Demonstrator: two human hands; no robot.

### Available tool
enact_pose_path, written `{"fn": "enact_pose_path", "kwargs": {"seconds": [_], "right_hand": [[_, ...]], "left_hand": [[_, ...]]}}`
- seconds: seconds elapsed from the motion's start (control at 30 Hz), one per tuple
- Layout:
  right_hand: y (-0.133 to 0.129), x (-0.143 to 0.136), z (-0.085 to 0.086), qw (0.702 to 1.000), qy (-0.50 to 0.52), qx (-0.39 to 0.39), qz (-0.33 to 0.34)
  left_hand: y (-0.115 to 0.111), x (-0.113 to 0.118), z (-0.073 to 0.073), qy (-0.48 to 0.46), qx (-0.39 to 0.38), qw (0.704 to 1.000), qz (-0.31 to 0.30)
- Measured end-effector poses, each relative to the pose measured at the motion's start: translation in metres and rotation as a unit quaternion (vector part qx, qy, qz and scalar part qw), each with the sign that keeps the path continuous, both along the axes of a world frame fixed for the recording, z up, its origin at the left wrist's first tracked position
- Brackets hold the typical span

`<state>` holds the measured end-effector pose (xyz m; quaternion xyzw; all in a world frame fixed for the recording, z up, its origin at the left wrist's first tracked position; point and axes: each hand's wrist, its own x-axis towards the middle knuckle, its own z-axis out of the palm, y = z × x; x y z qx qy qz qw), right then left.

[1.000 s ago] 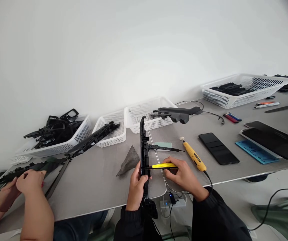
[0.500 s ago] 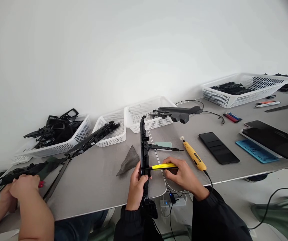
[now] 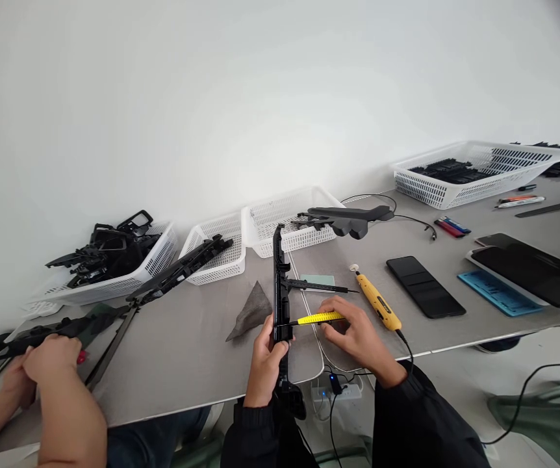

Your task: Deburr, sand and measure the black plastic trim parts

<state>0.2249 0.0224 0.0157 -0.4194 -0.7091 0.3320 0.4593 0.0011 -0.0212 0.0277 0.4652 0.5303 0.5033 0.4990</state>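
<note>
My left hand (image 3: 264, 364) is closed round the lower part of a long, glossy black plastic trim piece (image 3: 280, 286), thumb on top. The piece points away from me, over the table edge. In my right hand (image 3: 358, 335) is a yellow-handled file (image 3: 319, 318), gripped from above. Its thin dark blade lies across the trim piece just above my left fingers. Beyond my right hand, a slim black tool (image 3: 321, 286) with a thin tip lies over a pale green block (image 3: 316, 281). A grey abrasive cloth (image 3: 253, 311) sits folded left of the piece.
White baskets (image 3: 219, 273) stand along the wall, some holding black parts. A yellow rotary tool (image 3: 378, 300), a phone (image 3: 425, 286) and a blue tray (image 3: 499, 292) lie to the right. At left, a co-worker's hands (image 3: 50, 364) hold a black part.
The file has shifted slightly to the right and up against the trim piece. My left hand stays in place. The co-worker's hands have moved a little.
</note>
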Motion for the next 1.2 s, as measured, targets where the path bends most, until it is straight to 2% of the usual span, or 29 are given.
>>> {"fn": "enact_pose_path", "kwargs": {"seconds": [0.13, 0.3, 0.47, 0.63, 0.8, 0.97, 1.2], "right_hand": [[0.001, 0.001, 0.000, 1.000, 0.002, -0.003, 0.002], [0.000, 0.002, 0.002, 0.998, 0.003, -0.015, -0.061], [-0.001, 0.001, 0.001, 1.000, -0.009, -0.009, -0.001], [-0.001, 0.002, 0.003, 0.996, 0.023, -0.016, -0.083], [-0.002, 0.002, 0.004, 1.000, -0.001, -0.021, -0.022], [0.000, 0.002, 0.001, 0.995, 0.031, -0.027, -0.093], [0.001, 0.002, 0.000, 0.994, 0.034, -0.042, -0.098]], "left_hand": [[0.000, -0.001, 0.002, -0.012, -0.025, 0.999, -0.026], [0.000, 0.001, 0.005, -0.023, -0.027, 0.999, -0.031], [0.001, 0.001, 0.003, -0.021, -0.030, 0.999, -0.026], [0.001, -0.001, -0.001, -0.031, -0.030, 0.999, -0.025], [0.000, -0.001, 0.000, -0.020, -0.032, 0.999, -0.024], [0.000, 0.000, 0.003, -0.020, -0.025, 0.999, -0.030], [0.001, -0.001, -0.007, -0.060, -0.005, 0.998, -0.023]]}}
